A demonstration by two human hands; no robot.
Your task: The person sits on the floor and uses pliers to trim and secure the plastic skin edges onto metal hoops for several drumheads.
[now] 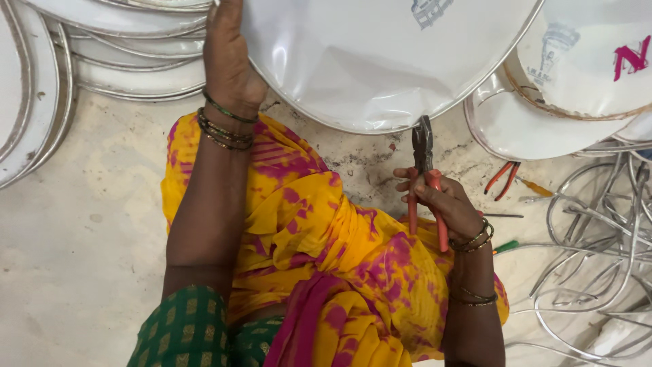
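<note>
A large white round drumhead (pixel 367 61) with a metal rim fills the top middle. My left hand (pixel 227 58) grips its left edge. My right hand (pixel 445 204) holds pliers (pixel 424 170) with orange-red handles; their dark jaws touch the drumhead's lower rim. Bangles sit on both wrists. Yellow and pink cloth (pixel 319 245) covers my lap below the drumhead.
Stacked white drumheads (pixel 129 61) lie at the top left, more (pixel 584 75) at the top right. A tangle of metal wire hoops (pixel 598 231) lies on the right. A second pair of orange pliers (pixel 501 178) and a green-handled tool (pixel 506 247) rest on the pale floor (pixel 81 224).
</note>
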